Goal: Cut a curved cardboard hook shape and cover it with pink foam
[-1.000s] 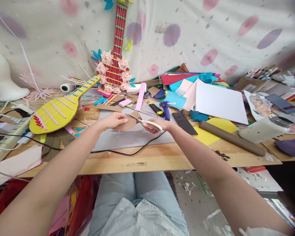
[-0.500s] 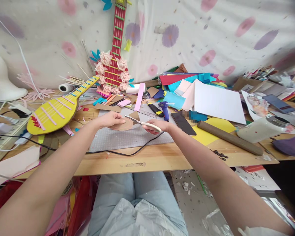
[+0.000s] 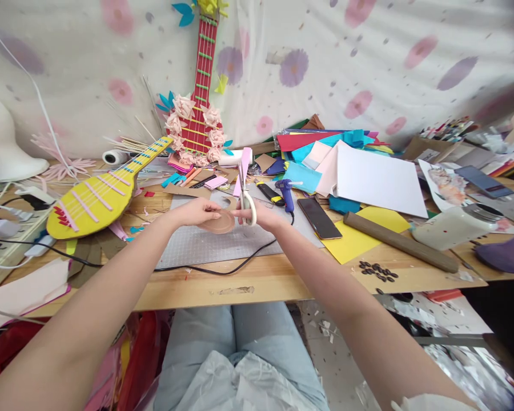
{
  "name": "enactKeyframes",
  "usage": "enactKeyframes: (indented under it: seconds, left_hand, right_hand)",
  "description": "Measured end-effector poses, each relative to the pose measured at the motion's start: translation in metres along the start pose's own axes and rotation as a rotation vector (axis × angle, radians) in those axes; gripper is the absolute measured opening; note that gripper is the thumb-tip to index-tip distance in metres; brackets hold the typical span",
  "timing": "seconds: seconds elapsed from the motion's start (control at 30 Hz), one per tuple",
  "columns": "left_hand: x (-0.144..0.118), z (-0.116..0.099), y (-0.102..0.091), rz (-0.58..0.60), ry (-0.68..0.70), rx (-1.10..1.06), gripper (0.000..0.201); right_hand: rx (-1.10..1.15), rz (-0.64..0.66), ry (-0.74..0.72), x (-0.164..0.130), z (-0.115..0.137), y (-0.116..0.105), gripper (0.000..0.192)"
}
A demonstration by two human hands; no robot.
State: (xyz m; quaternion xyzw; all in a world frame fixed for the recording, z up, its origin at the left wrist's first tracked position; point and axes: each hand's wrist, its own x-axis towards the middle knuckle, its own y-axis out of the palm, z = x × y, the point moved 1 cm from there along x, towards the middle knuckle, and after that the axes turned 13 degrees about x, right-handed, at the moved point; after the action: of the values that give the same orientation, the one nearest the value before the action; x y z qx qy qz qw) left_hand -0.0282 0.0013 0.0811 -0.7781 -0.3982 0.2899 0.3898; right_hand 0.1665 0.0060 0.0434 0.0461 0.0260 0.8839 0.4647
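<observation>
Between the fingers of my left hand point(image 3: 197, 212) is a rounded piece of brown cardboard point(image 3: 217, 222), held above the grey cutting mat point(image 3: 184, 246). My right hand point(image 3: 261, 217) grips white-handled scissors point(image 3: 249, 206), whose blades point up and away from me. Its fingertips come up to the cardboard's right edge; whether they touch it I cannot tell. A brown offcut point(image 3: 229, 202) lies on the mat just behind the cardboard. Beyond my right hand lie a blue glue gun point(image 3: 286, 194) and a yellow-black cutter point(image 3: 269, 193).
A yellow paper lute point(image 3: 89, 205) lies at left; a red one with paper flowers point(image 3: 199, 120) leans on the back curtain. To the right are a phone point(image 3: 319, 218), a wooden rod point(image 3: 398, 241), a white jar point(image 3: 456, 225) and small dark beads point(image 3: 377, 270). A black cable point(image 3: 223, 272) crosses the front.
The scissors have swung from pointing left across the cardboard to pointing upward, off it. My right hand has moved left toward the cardboard, which has shifted slightly right.
</observation>
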Motion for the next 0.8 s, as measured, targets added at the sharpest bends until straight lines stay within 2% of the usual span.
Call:
enactKeyframes:
  seconds: [0.07, 0.1, 0.17, 0.23, 0.27, 0.3, 0.33, 0.4, 0.43, 0.47, 0.53, 0.63, 0.8]
  left_hand:
    - [0.003, 0.001, -0.002, -0.107, 0.017, 0.076, 0.03]
    - [0.003, 0.003, -0.003, -0.226, 0.013, 0.114, 0.032]
    - [0.003, 0.007, -0.002, -0.604, -0.025, 0.136, 0.037]
    - [0.001, 0.012, 0.007, -1.019, -0.111, 0.016, 0.041]
    - [0.0, 0.014, 0.014, -1.174, -0.185, -0.114, 0.044]
    - [0.001, 0.016, 0.023, -1.238, -0.26, -0.284, 0.048]
    - [0.004, 0.018, 0.034, -1.183, -0.315, -0.483, 0.048]
    - [0.013, 0.017, 0.057, -0.825, -0.311, -0.873, 0.041]
    - [0.016, 0.016, 0.067, -0.668, -0.277, -0.996, 0.041]
    - [0.019, 0.014, 0.075, -0.602, -0.25, -1.058, 0.042]
    - [0.021, 0.013, 0.084, -0.589, -0.23, -1.116, 0.042]
    - [0.018, 0.015, 0.086, -0.632, -0.222, -1.146, 0.038]
    - [0.004, 0.023, 0.077, -0.563, -0.178, -1.121, 0.036]
  right_hand:
    - [0.01, -0.065, -0.012, 0.007, -0.005, 0.008, 0.035]
    - [0.021, -0.139, -0.021, 0.01, -0.008, 0.01, 0.035]
    - [0.071, -0.325, -0.05, 0.016, -0.015, 0.012, 0.037]
    - [0.143, -0.463, -0.082, 0.021, -0.021, 0.011, 0.037]
    - [0.169, -0.501, -0.09, 0.022, -0.024, 0.011, 0.037]
    - [0.182, -0.52, -0.092, 0.024, -0.026, 0.011, 0.037]
    - [0.179, -0.52, -0.086, 0.024, -0.027, 0.011, 0.038]
    - [0.141, -0.497, -0.071, 0.024, -0.029, 0.013, 0.04]
    - [0.119, -0.482, -0.068, 0.024, -0.03, 0.014, 0.041]
    - [0.1, -0.466, -0.069, 0.023, -0.031, 0.014, 0.041]
    - [0.07, -0.445, -0.073, 0.02, -0.031, 0.014, 0.041]
    - [-0.022, -0.377, -0.055, 0.011, -0.027, 0.006, 0.039]
    - [-0.344, -0.096, -0.031, -0.008, -0.002, -0.016, 0.039]
